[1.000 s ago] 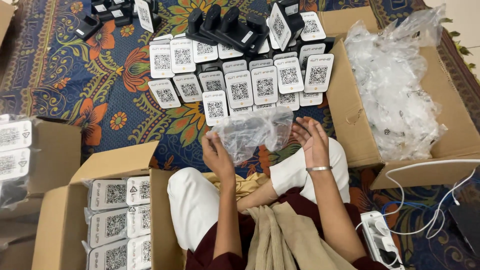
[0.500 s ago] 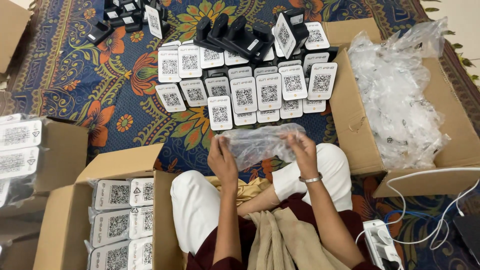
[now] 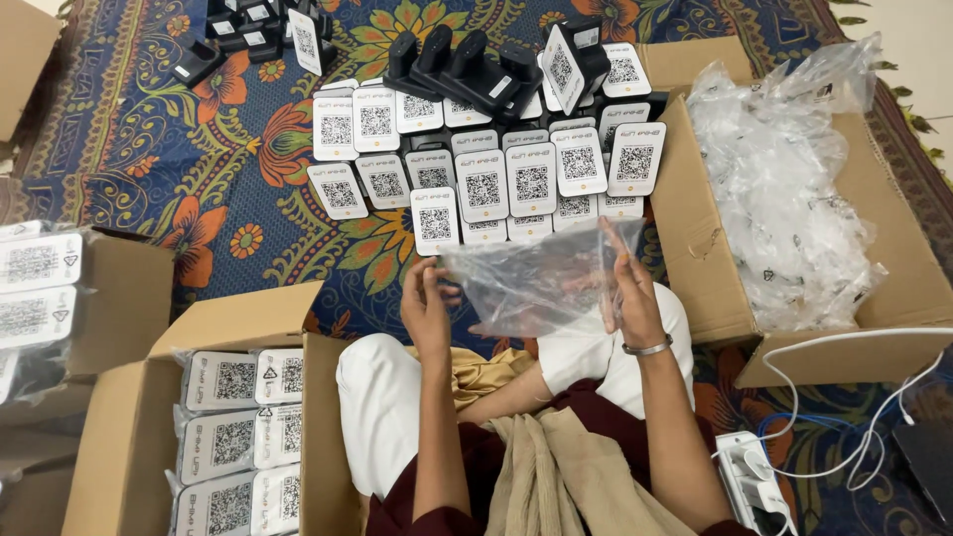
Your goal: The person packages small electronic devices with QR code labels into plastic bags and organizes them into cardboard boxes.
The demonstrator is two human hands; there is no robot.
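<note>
1. Clear, crinkled plastic is what both hands hold in the head view: a clear plastic bag (image 3: pixel 541 280) stretched between them, above the lap of the seated person and just over the near edge of the patterned rug (image 3: pixel 179 169).
2. The left hand (image 3: pixel 427 313) sits at the bag's nine o'clock side, its grip clamped on that edge, fingers curled toward the plastic.
3. The right hand (image 3: pixel 627 293) is at the bag's three o'clock side, fingers upright and together, its grip pinching the bag's edge; a metal bangle (image 3: pixel 647 348) circles the wrist.
4. At twelve o'clock from the bag, white code cards (image 3: pixel 486 179) lie in overlapping rows on the rug, their nearest row just beyond the bag's top edge.
5. Farther out at twelve o'clock, black stands (image 3: pixel 457 65) lie in a row, one card propped among them; more stands cluster at eleven o'clock near the frame's top.
6. At two to three o'clock, an open cardboard box (image 3: pixel 695 248) holds a heap of empty clear bags (image 3: pixel 794 189).
7. At eight o'clock, a second open box (image 3: pixel 119 447) holds bagged cards (image 3: pixel 233 427) stacked flat, close beside the person's left knee.
8. At nine o'clock, at the frame's edge, more bagged cards lie against another box.
9. At four o'clock, a white power strip (image 3: pixel 754 486) with a white cable lies on the rug.
</note>
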